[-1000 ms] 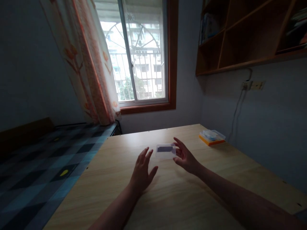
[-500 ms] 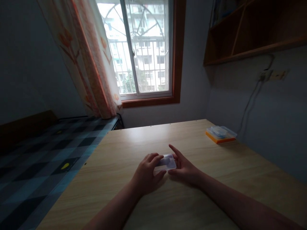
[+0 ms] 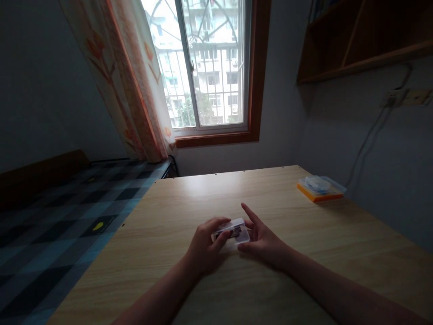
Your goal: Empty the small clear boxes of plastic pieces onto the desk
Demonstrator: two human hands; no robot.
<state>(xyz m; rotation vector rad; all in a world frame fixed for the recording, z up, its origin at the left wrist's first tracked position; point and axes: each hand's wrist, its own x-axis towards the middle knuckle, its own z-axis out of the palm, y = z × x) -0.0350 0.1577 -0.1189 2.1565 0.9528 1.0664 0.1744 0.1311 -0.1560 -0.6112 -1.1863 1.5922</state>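
Observation:
A small clear plastic box [image 3: 243, 236] is between my hands over the wooden table [image 3: 189, 198]. Its lid [image 3: 237, 222] looks tilted up from the near side, and something dark and patterned shows inside, too small to name. My left hand [image 3: 206, 246] grips the box from the left, fingers over the lid and thumb at the front. From the right, my right hand [image 3: 260, 237] steadies it between the thumb and curled fingers, while the index finger points up and away. Part of the box is hidden behind my left fingers.
At the table's far right lies an orange tray [image 3: 318, 197] with clear plastic pieces [image 3: 317, 183] on top. A bed with a checked cover [image 3: 111, 198] stands along the left. Beyond are a curtain [image 3: 135, 104], a window and a wall shelf [image 3: 368, 63].
The lid of the box has lifted, and the dark patterned contents now show. My left thumb has moved up onto the box's front. The view has shifted slightly.

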